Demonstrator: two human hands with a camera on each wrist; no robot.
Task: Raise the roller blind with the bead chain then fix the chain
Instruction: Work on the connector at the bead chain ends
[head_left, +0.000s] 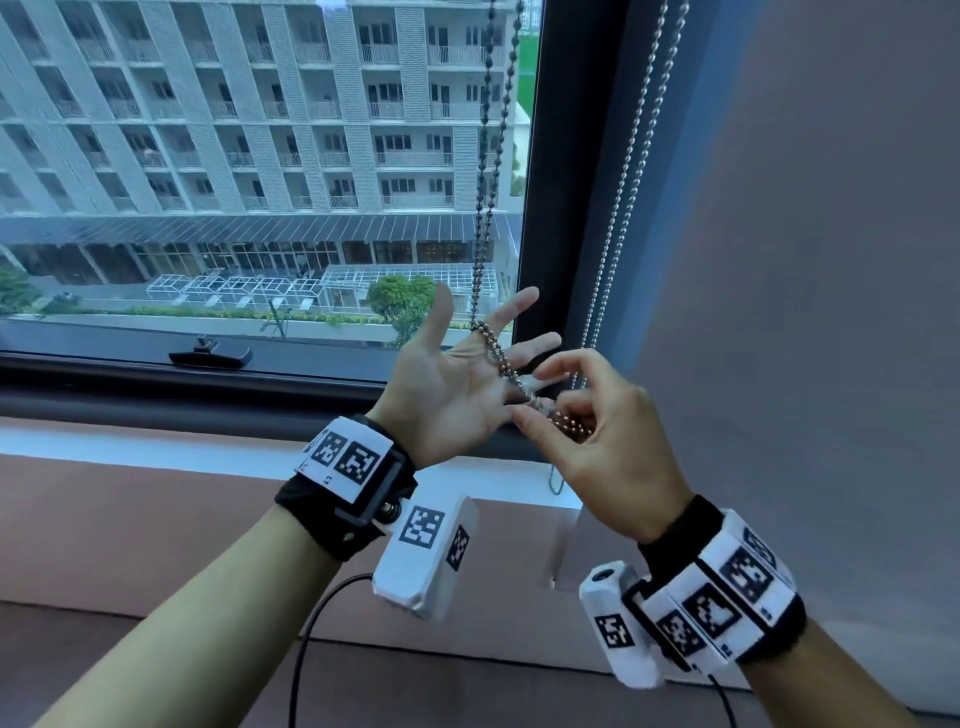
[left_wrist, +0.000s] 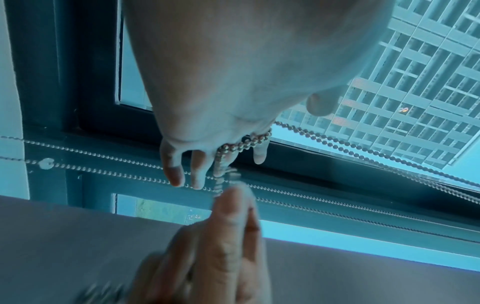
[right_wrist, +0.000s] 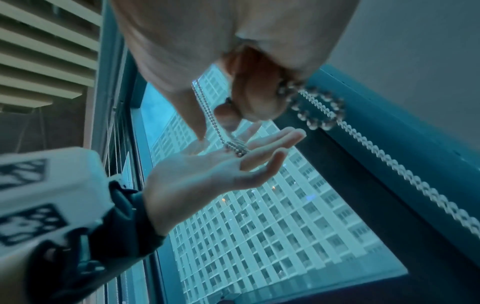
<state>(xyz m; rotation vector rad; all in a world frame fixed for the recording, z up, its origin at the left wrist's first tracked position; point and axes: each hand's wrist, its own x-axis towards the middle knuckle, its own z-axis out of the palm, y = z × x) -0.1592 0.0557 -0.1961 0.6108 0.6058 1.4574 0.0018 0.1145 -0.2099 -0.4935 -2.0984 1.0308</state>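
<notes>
A dark bead chain (head_left: 485, 208) hangs down in front of the window glass and loops over the spread fingers of my left hand (head_left: 467, 358), which is held palm up with straight fingers. The left wrist view shows the chain (left_wrist: 241, 144) wound across the base of those fingers. My right hand (head_left: 561, 405) pinches the chain's lower end between thumb and forefinger, close against the left fingertips. In the right wrist view a bunch of beads (right_wrist: 311, 115) sits under the curled right fingers. No blind fabric shows over this pane.
A second, silver bead chain (head_left: 623, 182) hangs along the dark window frame (head_left: 566, 208), beside a lowered grey blind (head_left: 805, 260) on the right. A black window handle (head_left: 210, 356) sits on the lower frame above the white sill (head_left: 156, 441).
</notes>
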